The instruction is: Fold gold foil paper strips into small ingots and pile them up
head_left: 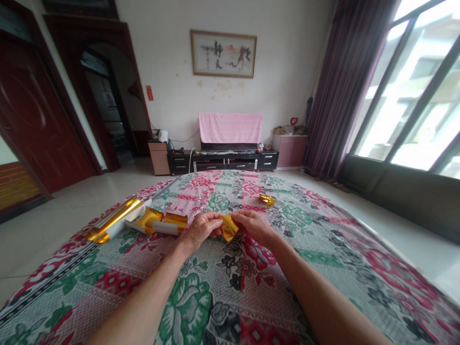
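Observation:
Between my two hands is a small piece of gold foil paper [229,229], partly folded, with a pointed lower edge. My left hand [201,229] pinches its left side between thumb and fingers. On the right side, my right hand [254,226] grips the same piece, its fingertips partly hidden behind the foil. A folded gold foil piece [268,201] lies on the tablecloth beyond my right hand. To the left rest a curled gold sheet with a white underside [118,218] and a second stack of curled gold paper [161,222] close to my left wrist.
A flowered cloth [316,287] covers the rounded table. Past its far edge stands a low black cabinet [224,160] with a pink towel [230,127] draped over something on top. Doors [39,105] are at left; a purple curtain [334,91] and window are at right.

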Demonstrator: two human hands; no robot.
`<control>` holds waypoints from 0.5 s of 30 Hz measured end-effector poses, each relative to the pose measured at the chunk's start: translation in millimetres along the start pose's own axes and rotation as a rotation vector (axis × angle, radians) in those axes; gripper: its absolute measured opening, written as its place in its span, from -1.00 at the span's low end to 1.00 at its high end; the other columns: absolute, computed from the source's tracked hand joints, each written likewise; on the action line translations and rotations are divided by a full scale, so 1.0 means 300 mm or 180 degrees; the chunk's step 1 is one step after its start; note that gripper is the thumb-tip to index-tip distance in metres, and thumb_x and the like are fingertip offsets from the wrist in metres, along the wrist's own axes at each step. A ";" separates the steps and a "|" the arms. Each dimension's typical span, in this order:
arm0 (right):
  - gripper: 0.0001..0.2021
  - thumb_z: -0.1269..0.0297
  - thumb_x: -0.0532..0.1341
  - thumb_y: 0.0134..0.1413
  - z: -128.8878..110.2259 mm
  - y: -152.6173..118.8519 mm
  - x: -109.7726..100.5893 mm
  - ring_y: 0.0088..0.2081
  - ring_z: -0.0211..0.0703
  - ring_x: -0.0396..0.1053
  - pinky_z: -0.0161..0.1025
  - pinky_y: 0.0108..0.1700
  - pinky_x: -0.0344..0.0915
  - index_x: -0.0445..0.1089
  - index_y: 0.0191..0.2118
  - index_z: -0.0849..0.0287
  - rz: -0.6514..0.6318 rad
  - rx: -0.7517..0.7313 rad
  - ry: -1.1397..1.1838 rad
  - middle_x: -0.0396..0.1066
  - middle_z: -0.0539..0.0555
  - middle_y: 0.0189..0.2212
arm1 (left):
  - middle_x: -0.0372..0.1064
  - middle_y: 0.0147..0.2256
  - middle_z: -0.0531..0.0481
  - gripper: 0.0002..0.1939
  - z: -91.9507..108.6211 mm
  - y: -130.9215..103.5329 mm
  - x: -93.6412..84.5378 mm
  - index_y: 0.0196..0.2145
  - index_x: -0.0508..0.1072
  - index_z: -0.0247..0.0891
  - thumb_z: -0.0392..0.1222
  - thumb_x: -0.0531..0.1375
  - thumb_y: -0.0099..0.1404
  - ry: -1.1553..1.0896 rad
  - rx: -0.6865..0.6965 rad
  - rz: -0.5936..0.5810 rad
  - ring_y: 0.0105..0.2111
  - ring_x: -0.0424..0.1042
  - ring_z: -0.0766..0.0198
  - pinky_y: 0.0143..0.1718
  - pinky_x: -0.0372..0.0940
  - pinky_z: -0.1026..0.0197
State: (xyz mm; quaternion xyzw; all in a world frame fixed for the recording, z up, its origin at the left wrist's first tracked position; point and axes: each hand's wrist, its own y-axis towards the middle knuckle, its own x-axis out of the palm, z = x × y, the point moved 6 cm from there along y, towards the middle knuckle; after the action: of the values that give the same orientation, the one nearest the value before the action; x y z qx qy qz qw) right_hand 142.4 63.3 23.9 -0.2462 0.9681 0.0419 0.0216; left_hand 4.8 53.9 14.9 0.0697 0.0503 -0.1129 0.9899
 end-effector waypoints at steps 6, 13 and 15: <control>-0.70 0.05 0.17 -0.08 -0.002 0.000 0.003 -0.60 -0.39 0.10 -0.37 -0.53 0.08 0.31 -0.56 0.20 -0.0015 -0.0006 0.0106 0.18 -0.07 -0.65 | 0.36 -0.59 0.05 -0.74 -0.001 -0.002 0.000 -0.35 0.43 -0.34 -0.08 0.15 0.09 -0.0082 -0.0054 -0.0002 -0.64 0.28 0.44 -0.63 0.12 0.40; -0.78 0.14 0.18 -0.05 -0.008 -0.009 0.018 -0.44 -0.32 0.27 -0.34 -0.37 0.18 0.42 -0.32 0.16 -0.0388 -0.0085 0.0480 0.36 -0.01 -0.44 | 0.34 -0.64 0.08 -0.79 -0.003 -0.002 -0.006 -0.45 0.41 -0.33 -0.10 0.17 0.07 -0.0403 -0.0165 0.0011 -0.67 0.26 0.45 -0.63 0.12 0.40; -0.77 0.22 0.19 -0.07 -0.011 -0.014 0.022 -0.40 -0.33 0.29 -0.35 -0.33 0.19 0.42 -0.25 0.17 -0.0503 -0.0077 0.0500 0.38 0.00 -0.40 | 0.34 -0.64 0.07 -0.80 -0.003 -0.002 -0.006 -0.45 0.41 -0.34 -0.11 0.17 0.06 -0.0473 -0.0174 -0.0002 -0.68 0.25 0.45 -0.63 0.12 0.40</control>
State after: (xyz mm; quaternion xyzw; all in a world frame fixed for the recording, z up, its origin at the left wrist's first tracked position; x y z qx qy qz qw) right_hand 138.6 56.1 26.5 -0.3245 0.9438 0.0323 -0.0542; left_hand 2.8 53.9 14.1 0.0341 -0.0203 -0.1167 0.9924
